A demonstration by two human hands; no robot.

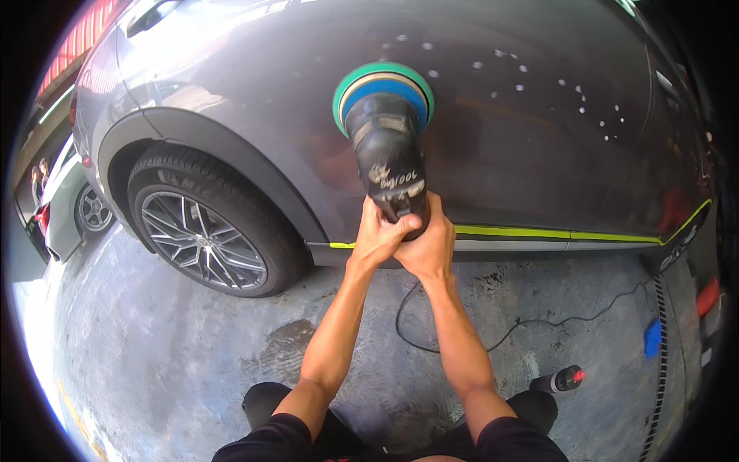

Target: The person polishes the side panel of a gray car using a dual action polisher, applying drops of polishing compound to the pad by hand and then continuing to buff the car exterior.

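Note:
Both my hands grip the rear handle of a black electric polisher (389, 153). My left hand (378, 234) wraps it from the left, and my right hand (430, 245) holds it from the right with the thumbs close together. A round green foam pad (383, 68) with a blue backing faces the dark grey car door (491, 156); its working face is hidden against the panel. Small white dots of compound (523, 69) are scattered over the paint to the upper right. Yellow-green masking tape (514, 232) runs along the lower edge of the door.
The car's alloy wheel (203, 241) is at left. A black power cord (542, 320) curls over the concrete floor (190, 358). A dark bottle (557, 380) with a red cap lies by my knee, and a blue object (652, 338) beside a drain grate (658, 381). Another car (66, 202) stands far left.

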